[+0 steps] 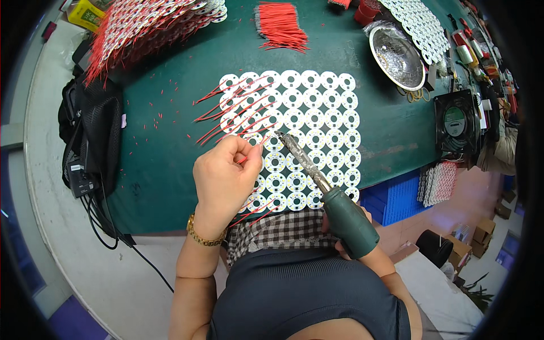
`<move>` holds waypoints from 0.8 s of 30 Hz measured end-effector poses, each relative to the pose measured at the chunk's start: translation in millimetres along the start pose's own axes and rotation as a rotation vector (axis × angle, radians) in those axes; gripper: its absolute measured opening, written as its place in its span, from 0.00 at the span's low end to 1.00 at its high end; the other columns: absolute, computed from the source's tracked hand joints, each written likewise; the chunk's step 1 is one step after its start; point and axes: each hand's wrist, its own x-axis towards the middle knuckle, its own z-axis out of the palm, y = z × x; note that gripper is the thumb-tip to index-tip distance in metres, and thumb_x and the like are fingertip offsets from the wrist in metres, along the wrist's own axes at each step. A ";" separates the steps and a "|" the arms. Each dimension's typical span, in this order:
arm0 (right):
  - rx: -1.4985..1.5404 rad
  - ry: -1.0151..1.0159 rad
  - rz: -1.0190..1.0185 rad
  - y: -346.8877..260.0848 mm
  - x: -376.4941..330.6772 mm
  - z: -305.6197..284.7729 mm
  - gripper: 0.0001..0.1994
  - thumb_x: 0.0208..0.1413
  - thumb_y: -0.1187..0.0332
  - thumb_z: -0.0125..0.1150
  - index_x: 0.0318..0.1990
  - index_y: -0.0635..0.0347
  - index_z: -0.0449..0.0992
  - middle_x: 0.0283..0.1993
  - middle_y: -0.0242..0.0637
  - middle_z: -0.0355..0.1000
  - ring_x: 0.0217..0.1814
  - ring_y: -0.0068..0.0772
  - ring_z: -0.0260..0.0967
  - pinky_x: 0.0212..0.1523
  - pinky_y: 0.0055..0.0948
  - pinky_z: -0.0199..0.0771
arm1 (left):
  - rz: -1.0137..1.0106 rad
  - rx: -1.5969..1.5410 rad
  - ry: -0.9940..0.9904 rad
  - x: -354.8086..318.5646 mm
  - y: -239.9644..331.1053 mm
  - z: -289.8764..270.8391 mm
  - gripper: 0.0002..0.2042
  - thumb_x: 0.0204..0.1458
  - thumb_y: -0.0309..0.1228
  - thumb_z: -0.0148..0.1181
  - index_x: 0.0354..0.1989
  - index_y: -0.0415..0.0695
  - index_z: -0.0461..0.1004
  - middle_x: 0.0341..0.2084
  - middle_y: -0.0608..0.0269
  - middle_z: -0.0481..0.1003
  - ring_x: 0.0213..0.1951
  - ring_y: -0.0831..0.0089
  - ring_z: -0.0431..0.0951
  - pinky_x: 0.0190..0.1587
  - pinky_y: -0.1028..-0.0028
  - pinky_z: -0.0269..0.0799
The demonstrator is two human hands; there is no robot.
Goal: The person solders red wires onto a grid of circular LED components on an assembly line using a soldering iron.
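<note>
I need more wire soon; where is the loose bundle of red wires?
In the head view, the loose bundle of red wires lies at the far edge of the green mat, beyond the white panel of round circuit boards.

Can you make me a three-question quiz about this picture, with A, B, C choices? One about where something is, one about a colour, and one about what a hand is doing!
1. Where is the bundle of loose red wires?
A. beyond the panel of round white boards, at the mat's far edge
B. on the floor
C. in the silver bowl

2. What colour is the soldering iron handle?
A. yellow
B. dark green
C. white

3. What is the left hand doing?
A. lying flat and open
B. pinching a red wire at the panel
C. holding the black fan

Answers: 1 A, the bundle lies far up the green mat. 2 B, the right hand holds a green handle. 3 B, its fingertips close on the wire.
</note>
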 end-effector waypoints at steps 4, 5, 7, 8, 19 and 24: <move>-0.002 -0.001 0.013 -1.1 -0.5 -0.5 0.34 0.45 0.40 0.64 0.47 0.65 0.76 0.39 0.43 0.76 0.32 0.41 0.76 0.32 0.32 0.76 | 0.016 0.004 0.008 -0.6 -1.3 1.2 0.07 0.49 0.23 0.64 0.23 0.35 0.73 0.14 0.73 0.70 0.18 0.91 0.63 0.19 0.86 0.57; 0.006 -0.024 0.031 -3.1 1.2 -2.5 0.34 0.45 0.40 0.64 0.46 0.64 0.76 0.39 0.43 0.76 0.32 0.41 0.76 0.32 0.32 0.76 | 0.014 0.002 0.007 -0.6 -1.5 1.6 0.07 0.49 0.23 0.64 0.23 0.35 0.73 0.14 0.73 0.70 0.18 0.91 0.63 0.19 0.86 0.57; 0.017 -0.049 0.048 -3.5 1.4 -3.6 0.33 0.45 0.40 0.63 0.46 0.64 0.76 0.39 0.43 0.76 0.32 0.41 0.76 0.32 0.32 0.76 | 0.047 0.003 0.032 -0.6 -1.6 2.2 0.07 0.49 0.23 0.64 0.22 0.36 0.73 0.14 0.72 0.71 0.17 0.91 0.64 0.19 0.86 0.58; 0.001 -0.048 0.036 -2.6 0.7 -3.4 0.33 0.45 0.40 0.63 0.46 0.63 0.76 0.39 0.42 0.76 0.32 0.41 0.76 0.32 0.32 0.76 | 0.044 0.002 0.032 -0.8 -1.3 2.1 0.07 0.49 0.23 0.64 0.22 0.36 0.73 0.14 0.72 0.71 0.17 0.91 0.64 0.19 0.86 0.58; -0.021 -0.006 -0.104 3.7 3.2 2.1 0.31 0.44 0.42 0.66 0.45 0.62 0.77 0.36 0.39 0.76 0.31 0.39 0.76 0.31 0.31 0.75 | 0.067 0.054 0.032 -0.1 -2.4 3.0 0.08 0.48 0.24 0.66 0.21 0.37 0.73 0.13 0.70 0.73 0.16 0.90 0.67 0.19 0.85 0.60; 0.073 -0.026 0.058 -7.6 6.0 -0.7 0.31 0.43 0.44 0.67 0.45 0.64 0.77 0.36 0.40 0.75 0.30 0.39 0.75 0.30 0.31 0.75 | 0.053 0.045 0.028 0.3 -0.8 3.1 0.08 0.48 0.24 0.65 0.21 0.37 0.73 0.13 0.69 0.73 0.16 0.90 0.67 0.19 0.85 0.59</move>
